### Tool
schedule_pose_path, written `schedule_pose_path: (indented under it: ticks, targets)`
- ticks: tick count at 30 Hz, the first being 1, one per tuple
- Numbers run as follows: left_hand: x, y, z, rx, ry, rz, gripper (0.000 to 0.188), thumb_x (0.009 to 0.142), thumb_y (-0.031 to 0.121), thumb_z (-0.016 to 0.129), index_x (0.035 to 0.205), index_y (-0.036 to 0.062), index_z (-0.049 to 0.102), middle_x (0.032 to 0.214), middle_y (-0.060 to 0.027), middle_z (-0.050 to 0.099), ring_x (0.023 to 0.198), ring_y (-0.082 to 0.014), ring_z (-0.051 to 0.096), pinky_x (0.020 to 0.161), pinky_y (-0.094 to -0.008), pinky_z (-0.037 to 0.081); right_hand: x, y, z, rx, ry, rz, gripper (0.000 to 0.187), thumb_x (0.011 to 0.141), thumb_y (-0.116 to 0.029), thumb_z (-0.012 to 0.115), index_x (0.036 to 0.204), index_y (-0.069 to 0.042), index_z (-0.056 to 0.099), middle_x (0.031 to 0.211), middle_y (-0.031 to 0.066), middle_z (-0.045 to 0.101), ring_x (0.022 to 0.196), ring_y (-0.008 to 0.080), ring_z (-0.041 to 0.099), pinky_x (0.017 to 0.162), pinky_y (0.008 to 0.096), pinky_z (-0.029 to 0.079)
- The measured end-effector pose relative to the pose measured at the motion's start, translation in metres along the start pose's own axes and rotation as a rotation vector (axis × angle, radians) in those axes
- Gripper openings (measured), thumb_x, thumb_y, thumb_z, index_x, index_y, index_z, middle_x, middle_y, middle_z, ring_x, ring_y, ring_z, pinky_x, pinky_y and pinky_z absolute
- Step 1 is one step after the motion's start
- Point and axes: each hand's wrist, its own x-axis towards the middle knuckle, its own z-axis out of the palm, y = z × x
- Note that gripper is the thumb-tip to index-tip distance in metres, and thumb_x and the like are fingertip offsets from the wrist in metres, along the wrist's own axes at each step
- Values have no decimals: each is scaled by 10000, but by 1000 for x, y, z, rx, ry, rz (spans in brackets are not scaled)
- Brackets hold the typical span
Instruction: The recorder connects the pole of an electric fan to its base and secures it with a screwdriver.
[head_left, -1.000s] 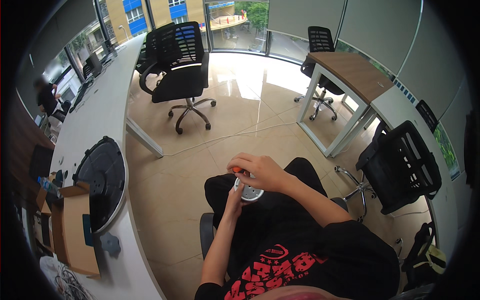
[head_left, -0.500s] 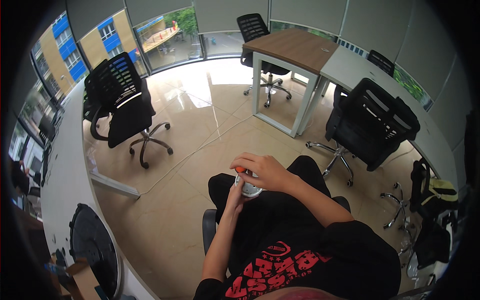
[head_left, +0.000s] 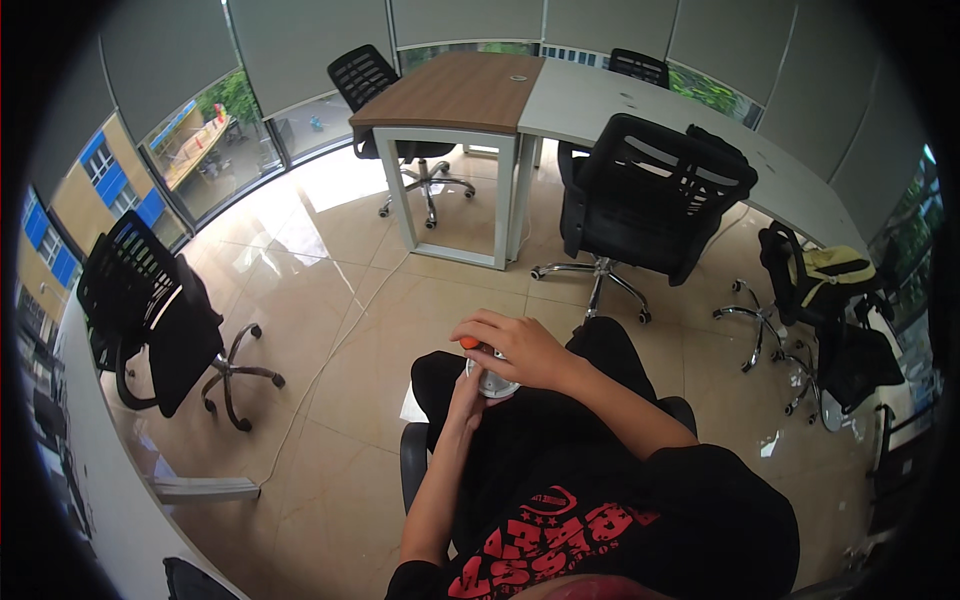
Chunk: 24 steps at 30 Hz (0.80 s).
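The view has swung right since the earlier frame; the right hand (head_left: 525, 350) still curls around an orange-ended piece (head_left: 469, 342) at the round pale part (head_left: 497, 386), which the left hand (head_left: 466, 398) grips above the lap (head_left: 545, 425). Beyond stand 2 joined desks, 1 wood-topped (head_left: 455, 88), 1 white (head_left: 625, 105).

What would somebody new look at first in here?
Probably the bright orange thing in the right hand, close to a pale round part in the left hand, near the middle. Then perhaps the big red print on the black shirt at the bottom, and the wood-topped desk near the top.
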Motion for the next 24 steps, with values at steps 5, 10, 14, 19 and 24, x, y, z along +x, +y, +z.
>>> schedule_pose_path:
  ticks: [5,10,14,19,24]
  targets:
    - [21,0,25,45,-99,-63,574,1035,479,566,1449,90,484,1308,-114,623,1143,-247,667,846,-475,626,-13,13,-14,-36,121,110,304,951,-192,639,1252,-148,643,1190,47,659,913,316,707,770,422,575]
    - [46,-6,46,121,-209,-160,590,1023,487,573,1446,85,484,1295,-113,636,1137,-250,675,849,-471,624,-30,26,-29,-81,160,234,317,960,-185,625,1275,-149,635,1205,48,652,937,308,706,771,419,578]
    - [63,-14,65,167,-258,-207,593,1025,479,565,1455,82,472,1295,-117,639,1129,-255,682,857,-468,623,-44,35,-40,-114,192,329,319,957,-194,640,1271,-138,642,1207,50,652,964,295,703,773,403,582]
    - [81,-25,91,216,-367,-267,599,1034,467,547,1485,87,442,1303,-117,634,1129,-258,684,867,-471,624,-63,43,-53,-159,271,417,285,951,-204,657,1226,-130,660,1189,37,659,949,289,705,763,387,582]
    - [92,-38,113,257,-466,-304,597,1043,466,533,1491,84,432,1303,-114,633,1123,-259,687,870,-479,623,-81,48,-64,-189,360,521,267,949,-226,674,1189,-108,676,1177,47,669,939,282,706,772,366,576]
